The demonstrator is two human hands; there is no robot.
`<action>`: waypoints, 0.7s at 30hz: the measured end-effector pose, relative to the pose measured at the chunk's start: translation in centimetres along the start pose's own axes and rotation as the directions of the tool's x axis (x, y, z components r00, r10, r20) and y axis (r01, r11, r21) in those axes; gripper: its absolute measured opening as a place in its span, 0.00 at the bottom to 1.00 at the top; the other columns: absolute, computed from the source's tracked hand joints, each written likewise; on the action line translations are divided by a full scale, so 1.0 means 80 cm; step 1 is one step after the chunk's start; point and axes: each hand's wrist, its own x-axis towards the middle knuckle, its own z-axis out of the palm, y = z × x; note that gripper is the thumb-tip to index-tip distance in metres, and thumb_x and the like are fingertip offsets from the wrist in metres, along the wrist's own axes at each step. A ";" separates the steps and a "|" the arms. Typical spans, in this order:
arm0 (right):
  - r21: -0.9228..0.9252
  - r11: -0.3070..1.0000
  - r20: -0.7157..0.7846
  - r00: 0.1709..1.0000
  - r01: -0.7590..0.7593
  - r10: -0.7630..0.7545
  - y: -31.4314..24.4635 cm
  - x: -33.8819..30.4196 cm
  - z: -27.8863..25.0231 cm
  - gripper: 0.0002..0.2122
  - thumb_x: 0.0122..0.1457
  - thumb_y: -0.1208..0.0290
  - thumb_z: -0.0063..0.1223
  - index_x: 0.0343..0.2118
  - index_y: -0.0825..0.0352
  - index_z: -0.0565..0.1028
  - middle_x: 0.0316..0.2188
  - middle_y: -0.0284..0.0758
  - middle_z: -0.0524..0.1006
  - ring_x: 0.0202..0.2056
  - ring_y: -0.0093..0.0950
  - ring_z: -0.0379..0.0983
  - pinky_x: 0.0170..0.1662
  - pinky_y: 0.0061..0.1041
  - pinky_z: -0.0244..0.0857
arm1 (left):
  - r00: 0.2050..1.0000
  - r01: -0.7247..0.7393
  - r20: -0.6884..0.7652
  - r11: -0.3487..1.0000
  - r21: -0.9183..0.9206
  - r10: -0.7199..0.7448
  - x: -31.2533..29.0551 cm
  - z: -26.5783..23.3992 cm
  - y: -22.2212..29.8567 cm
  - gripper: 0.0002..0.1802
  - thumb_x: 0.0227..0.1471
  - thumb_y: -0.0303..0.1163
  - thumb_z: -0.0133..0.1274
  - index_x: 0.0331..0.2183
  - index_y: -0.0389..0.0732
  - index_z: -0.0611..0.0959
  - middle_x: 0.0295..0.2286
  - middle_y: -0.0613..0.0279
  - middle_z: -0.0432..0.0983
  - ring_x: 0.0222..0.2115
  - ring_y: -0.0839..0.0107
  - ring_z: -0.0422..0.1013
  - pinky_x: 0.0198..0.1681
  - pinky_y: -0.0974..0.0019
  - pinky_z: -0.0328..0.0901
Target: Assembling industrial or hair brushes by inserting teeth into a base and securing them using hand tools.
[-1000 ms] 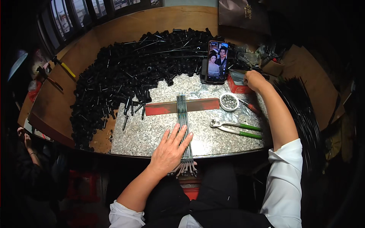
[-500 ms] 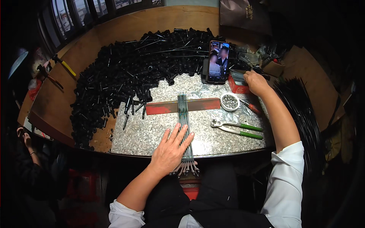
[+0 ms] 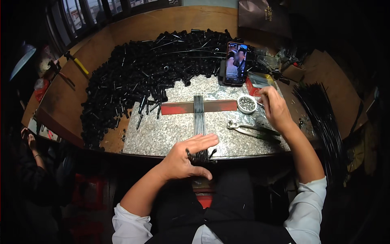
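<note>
My left hand (image 3: 189, 156) is at the near edge of the stone slab (image 3: 158, 136). Its fingers stretch across a row of thin dark rods (image 3: 199, 116), with the thumb spread apart below. The rods' black near ends poke out between thumb and fingers. Toward their far end, the rods cross a flat red-and-dark strip (image 3: 174, 108). My right hand (image 3: 276, 107) is beside a white bowl (image 3: 246, 110) of small metal pieces, fingers curled and closed. Whatever they pinch is too small or hidden. Green-handled pincers (image 3: 243, 128) lie just nearer, their handles in shadow.
Black handle-like parts (image 3: 142, 69) are heaped along the left and back. A phone (image 3: 235, 65) stands upright behind the bowl, near a red box (image 3: 252, 87). Long black rods (image 3: 321, 110) lie at the right. Another person's hand (image 3: 31, 141) shows at far left.
My right hand has come nearer from the red box to beside the bowl. My left hand has slid to the rods' near ends, its thumb now spread. The view has shifted slightly.
</note>
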 end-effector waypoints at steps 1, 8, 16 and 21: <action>0.040 0.999 0.012 1.000 -0.011 0.011 -0.024 -0.007 -0.010 0.07 0.55 0.87 0.45 0.36 0.72 0.65 0.30 0.42 0.70 0.26 0.31 0.74 0.30 0.27 0.67 | 0.997 0.072 0.013 0.979 -0.192 -0.071 0.009 -0.007 0.016 0.51 0.22 0.51 0.69 0.49 0.33 0.73 0.47 0.50 0.72 0.51 0.57 0.66 0.57 0.57 0.56; 0.189 0.962 0.009 0.979 0.197 -0.202 -0.156 -0.008 -0.069 0.17 0.46 0.93 0.45 0.41 0.72 0.69 0.27 0.41 0.73 0.26 0.31 0.73 0.28 0.25 0.68 | 0.991 -0.051 -0.130 0.848 -0.527 -0.021 0.034 -0.032 0.085 0.23 0.42 0.21 0.62 0.43 0.33 0.78 0.39 0.53 0.78 0.41 0.69 0.74 0.46 0.68 0.68; 0.236 0.924 0.020 0.949 0.302 -0.316 -0.199 -0.012 -0.088 0.19 0.40 0.91 0.48 0.39 0.74 0.70 0.28 0.42 0.73 0.26 0.34 0.73 0.25 0.26 0.67 | 0.961 -0.091 -0.276 0.921 -0.378 -0.019 0.030 -0.025 0.106 0.11 0.47 0.22 0.57 0.37 0.32 0.81 0.30 0.53 0.80 0.33 0.70 0.77 0.39 0.71 0.71; 0.134 0.918 0.039 0.924 0.372 -0.380 -0.204 -0.011 -0.087 0.20 0.39 0.90 0.50 0.40 0.75 0.71 0.28 0.42 0.73 0.25 0.33 0.73 0.23 0.26 0.68 | 0.945 -0.138 -0.321 0.964 -0.226 0.060 0.027 -0.023 0.108 0.08 0.51 0.23 0.54 0.36 0.30 0.80 0.29 0.49 0.79 0.32 0.63 0.77 0.38 0.66 0.72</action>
